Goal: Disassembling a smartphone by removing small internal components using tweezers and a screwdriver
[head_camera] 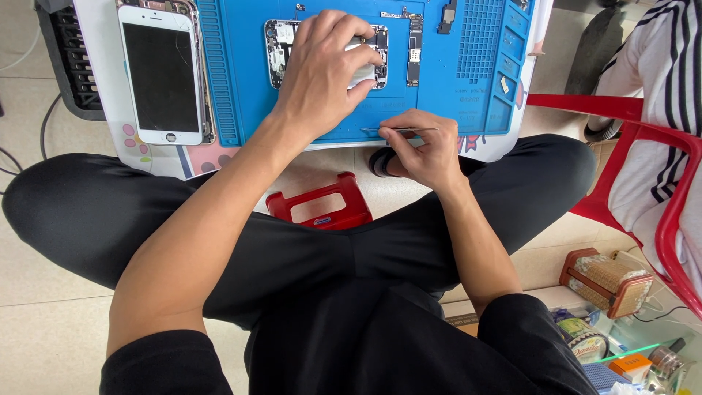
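Note:
An opened phone body lies on the blue work mat, its inner parts showing. My left hand rests on top of it, fingers curled over a pale part near its right side. My right hand sits at the mat's near edge and pinches thin metal tweezers, which lie almost level and point left. A detached phone screen lies face up at the left of the mat. A long narrow circuit board lies to the right of the phone body.
A small dark part lies near the mat's top. A red plastic stool is below between my legs. At the right stands a red chair with a person in striped white clothing. A woven box sits on the floor.

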